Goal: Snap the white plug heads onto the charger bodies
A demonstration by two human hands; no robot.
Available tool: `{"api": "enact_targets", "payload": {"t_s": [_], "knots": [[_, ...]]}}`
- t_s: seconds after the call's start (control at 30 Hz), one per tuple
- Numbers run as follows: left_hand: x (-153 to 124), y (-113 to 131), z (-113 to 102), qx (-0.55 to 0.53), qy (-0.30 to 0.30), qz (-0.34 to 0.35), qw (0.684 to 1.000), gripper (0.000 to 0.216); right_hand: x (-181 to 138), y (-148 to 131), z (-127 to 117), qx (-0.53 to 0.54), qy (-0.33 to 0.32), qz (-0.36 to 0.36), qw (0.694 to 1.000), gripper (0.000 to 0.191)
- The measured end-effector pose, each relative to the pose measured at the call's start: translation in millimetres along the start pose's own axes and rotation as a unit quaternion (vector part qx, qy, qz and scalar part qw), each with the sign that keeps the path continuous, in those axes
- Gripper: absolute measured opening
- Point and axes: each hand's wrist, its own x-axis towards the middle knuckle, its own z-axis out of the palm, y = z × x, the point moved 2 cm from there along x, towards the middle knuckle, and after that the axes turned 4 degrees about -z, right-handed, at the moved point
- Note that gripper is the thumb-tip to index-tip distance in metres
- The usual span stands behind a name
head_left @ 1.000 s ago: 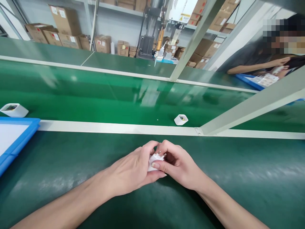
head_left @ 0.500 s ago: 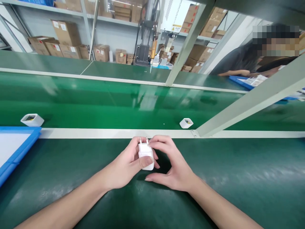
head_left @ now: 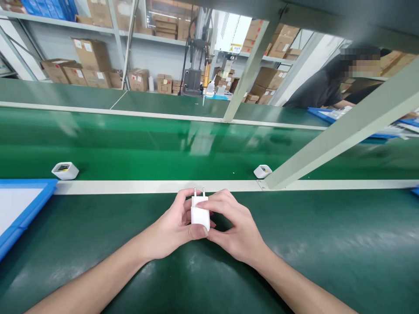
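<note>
A white two-pin plug charger (head_left: pixel 200 214) is held upright above the green worktop, its metal pins pointing away from me. My left hand (head_left: pixel 176 226) grips it from the left, with the thumb across its lower front and the fingers behind. From the right, my right hand (head_left: pixel 234 222) is closed on the same charger. Its index finger lies across the upper front and its thumb touches the lower right corner. Beyond my hands, two white open-ended charger housings lie on the green conveyor belt: a left housing (head_left: pixel 67 175) and a right housing (head_left: pixel 261 173).
A blue-edged tray (head_left: pixel 49 188) lies at left. A pale metal rail (head_left: pixel 147 187) separates the worktop (head_left: pixel 114 288) from the belt (head_left: pixel 157 165). A slanted post (head_left: pixel 327 139) crosses the right side. Behind stand a machine (head_left: pixel 193 72) and shelved cartons; a person (head_left: pixel 314 85) works at far right.
My right thumb has closed in onto the charger's lower corner, and my index finger has moved down across its front. Both housings on the belt have shifted right.
</note>
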Motion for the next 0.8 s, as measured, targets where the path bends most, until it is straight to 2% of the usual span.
{"api": "enact_targets", "payload": {"t_s": [0.1, 0.2, 0.3, 0.43, 0.53, 0.67, 0.8], "knots": [[0.0, -0.2, 0.5, 0.003, -0.008, 0.003, 1.000, 0.074, -0.6, -1.4, -0.5, -0.006, 0.002, -0.005, 1.000, 0.034], [-0.1, 1.1, 1.0, 0.032, -0.001, -0.004, 0.999, 0.056, -2.8, -1.4, -0.3, -0.031, 0.011, -0.020, 0.999, 0.038], [-0.5, 3.6, 0.9, 0.063, 0.031, -0.026, 0.997, 0.039, -4.8, -0.1, 0.8, -0.046, 0.006, -0.030, 0.998, 0.043], [0.2, 7.5, 0.2, 0.052, 0.057, -0.023, 0.997, 0.042, -6.1, 1.5, 2.5, -0.028, -0.026, -0.026, 0.999, 0.048], [1.7, 8.6, -1.1, 0.069, 0.092, -0.003, 0.993, 0.038, -7.6, 3.3, 1.7, 0.043, -0.005, 0.015, 0.999, 0.054], [2.7, 6.3, 0.0, 0.135, 0.121, -0.024, 0.983, 0.039, -8.3, 4.2, -1.5, 0.052, 0.043, 0.054, 0.996, 0.031], [1.2, 8.1, 3.9, 0.266, 0.134, -0.041, 0.954, 0.036, -4.0, 1.9, -3.5, 0.022, -0.013, 0.056, 0.998, 0.013]]}}
